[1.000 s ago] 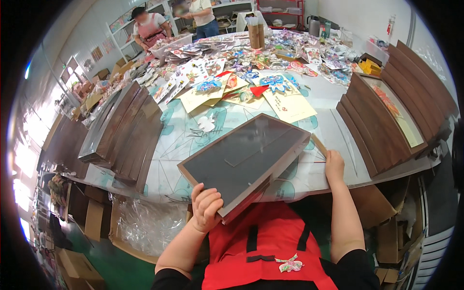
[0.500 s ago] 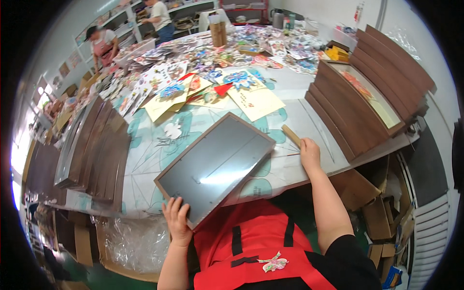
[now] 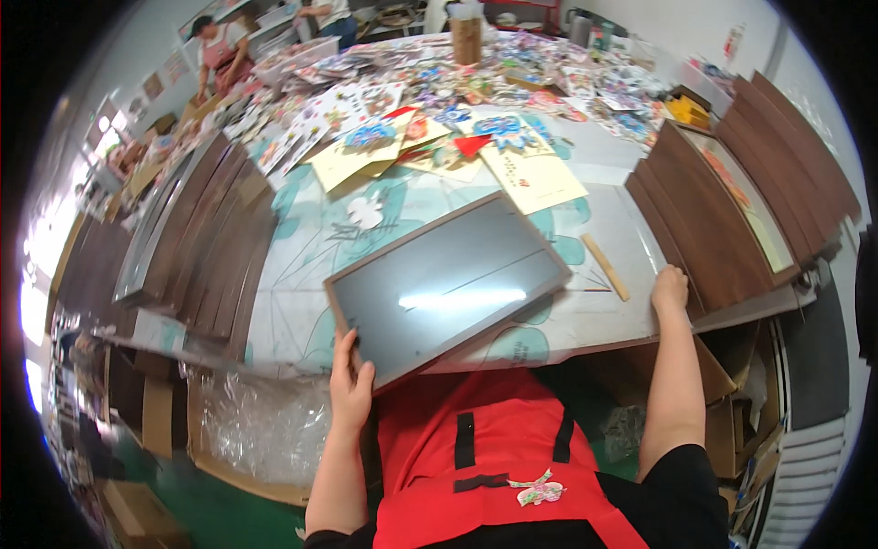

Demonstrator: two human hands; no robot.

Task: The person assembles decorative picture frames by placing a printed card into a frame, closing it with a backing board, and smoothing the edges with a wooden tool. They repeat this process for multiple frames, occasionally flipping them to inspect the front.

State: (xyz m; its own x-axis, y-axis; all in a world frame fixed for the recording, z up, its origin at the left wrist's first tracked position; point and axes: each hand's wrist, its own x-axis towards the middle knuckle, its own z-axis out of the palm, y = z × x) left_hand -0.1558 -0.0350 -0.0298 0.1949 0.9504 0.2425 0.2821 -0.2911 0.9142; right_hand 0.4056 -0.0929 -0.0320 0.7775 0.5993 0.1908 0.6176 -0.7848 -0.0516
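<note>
A shallow rectangular picture frame (image 3: pixel 448 284) with a brown rim and a shiny dark panel lies tilted across the near table. My left hand (image 3: pixel 349 380) grips its lower left corner, thumb on the panel and fingers at the rim. To the right, a flat wooden stick (image 3: pixel 605 267) lies by itself on the table. My right hand (image 3: pixel 671 289) is at the table's right side, beside the stack of brown frames (image 3: pixel 700 215). Its fingers are curled at the end of a thin shiny edge; what they hold, if anything, is hard to make out.
More brown frames (image 3: pixel 197 247) stand at the left. Yellow cards with blue flower cut-outs (image 3: pixel 535 178) and a white cut-out (image 3: pixel 366 212) lie beyond the frame. Heaped paper pieces cover the far table. A person (image 3: pixel 224 57) works at the far left. Cardboard boxes (image 3: pixel 151 508) stand below.
My right hand has left the wooden stick on the table and moved right to the frame stack. My left hand still holds the frame, which has turned slightly. The view has shifted.
</note>
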